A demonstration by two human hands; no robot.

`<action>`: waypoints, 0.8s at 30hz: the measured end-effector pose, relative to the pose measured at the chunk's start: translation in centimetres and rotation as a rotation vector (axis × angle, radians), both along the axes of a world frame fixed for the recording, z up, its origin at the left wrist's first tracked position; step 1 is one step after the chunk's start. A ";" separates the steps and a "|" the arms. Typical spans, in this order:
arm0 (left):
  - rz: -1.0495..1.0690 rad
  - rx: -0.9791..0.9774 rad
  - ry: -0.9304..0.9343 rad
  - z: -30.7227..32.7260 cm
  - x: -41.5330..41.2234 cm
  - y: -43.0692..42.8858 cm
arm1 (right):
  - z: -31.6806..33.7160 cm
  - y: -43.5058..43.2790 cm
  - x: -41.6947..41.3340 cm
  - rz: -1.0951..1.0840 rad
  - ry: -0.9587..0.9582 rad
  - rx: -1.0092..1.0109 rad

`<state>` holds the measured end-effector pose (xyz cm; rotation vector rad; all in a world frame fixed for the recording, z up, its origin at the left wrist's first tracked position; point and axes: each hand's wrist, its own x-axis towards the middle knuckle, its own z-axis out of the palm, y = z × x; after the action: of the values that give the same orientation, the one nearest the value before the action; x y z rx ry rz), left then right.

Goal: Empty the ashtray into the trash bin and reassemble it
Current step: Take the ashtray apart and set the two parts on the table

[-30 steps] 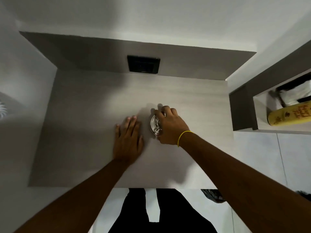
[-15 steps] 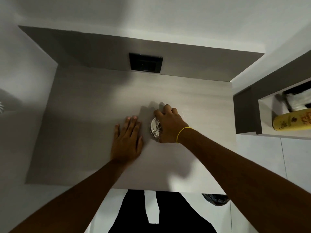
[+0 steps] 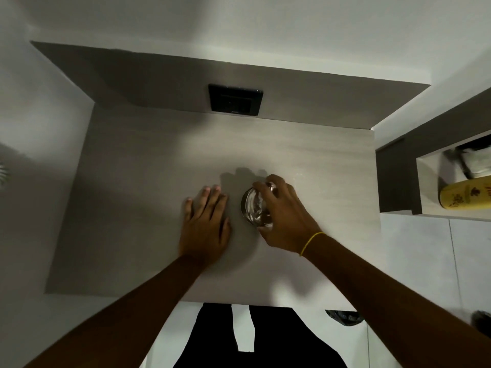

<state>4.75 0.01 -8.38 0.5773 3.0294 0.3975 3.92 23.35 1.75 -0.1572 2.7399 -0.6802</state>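
A round, shiny ashtray (image 3: 253, 207) with a clear glassy top sits near the middle of the pale wooden counter (image 3: 148, 181). My right hand (image 3: 285, 220), with a yellow band on its wrist, is curled over the ashtray from the right, fingers gripping its rim and top. The hand hides the ashtray's right half. My left hand (image 3: 206, 225) lies flat on the counter just left of the ashtray, fingers spread, holding nothing. A dark bag of a trash bin (image 3: 344, 317) peeks out below the counter's front edge at the right.
A black wall socket (image 3: 236, 100) sits in the back panel above the counter. To the right, a recessed shelf holds a yellow bottle (image 3: 466, 195) lying down and a white folded item (image 3: 477, 162). My dark-clothed legs (image 3: 255, 338) stand below the front edge.
My right hand has shifted its grip on the ashtray, showing more of the clear top. The left hand stays flat on the counter. The view has drifted slightly.
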 end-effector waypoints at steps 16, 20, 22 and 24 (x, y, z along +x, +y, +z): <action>0.027 0.030 0.030 0.1 0.1 0.4 | -1.9 7.1 2.7 -0.343 -0.019 0.171; -0.148 0.040 -0.029 -0.8 0.1 2.6 | -2.8 7.3 6.1 -0.568 0.029 0.244; -0.125 0.043 -0.048 -0.4 -0.2 1.8 | -2.9 4.6 6.7 -0.581 0.130 0.121; -0.136 0.145 -0.107 -0.1 0.1 1.7 | -2.4 2.7 5.2 -0.599 0.162 -0.051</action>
<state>4.84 1.69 -8.50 0.7394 2.8558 0.6228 9.08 26.07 -0.68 0.6495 2.9319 -0.9159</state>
